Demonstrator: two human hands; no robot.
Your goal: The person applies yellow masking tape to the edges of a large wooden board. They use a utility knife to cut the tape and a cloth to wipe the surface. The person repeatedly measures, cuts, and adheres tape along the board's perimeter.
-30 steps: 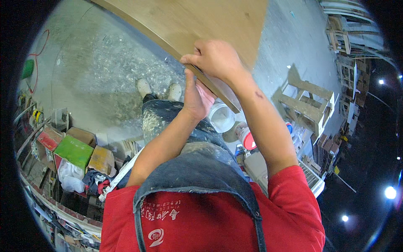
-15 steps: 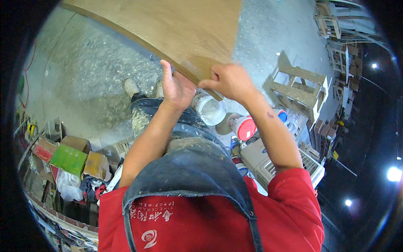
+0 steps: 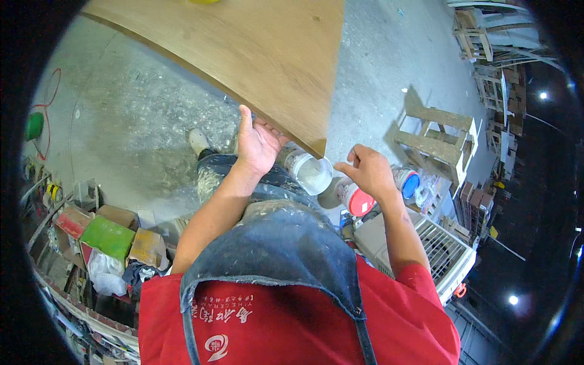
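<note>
A wood-grain panel (image 3: 261, 67) spreads across the top, its near corner pointing toward me. My left hand (image 3: 258, 145) lies palm up at its near edge, thumb raised and fingers stretched against the edge or just under it. To the right of the panel's corner and apart from it is my right hand (image 3: 368, 170), its fingers curled in and its thumb pointing left. Whether something small sits inside those fingers is hidden. Below the corner stands an open white bucket (image 3: 313, 174) with pale contents.
Right of the bucket are a red-lidded tub (image 3: 359, 201) and a blue-lidded one (image 3: 409, 182). A wooden stand (image 3: 441, 137) and a white slatted unit (image 3: 447, 249) lie farther right. Cardboard boxes (image 3: 109, 234) and a white plastic bag (image 3: 104, 271) sit at the left.
My right hand has left the panel's corner and moved right and down toward me. My left hand stays at the edge. A bit of something yellow now shows on the panel at the top.
</note>
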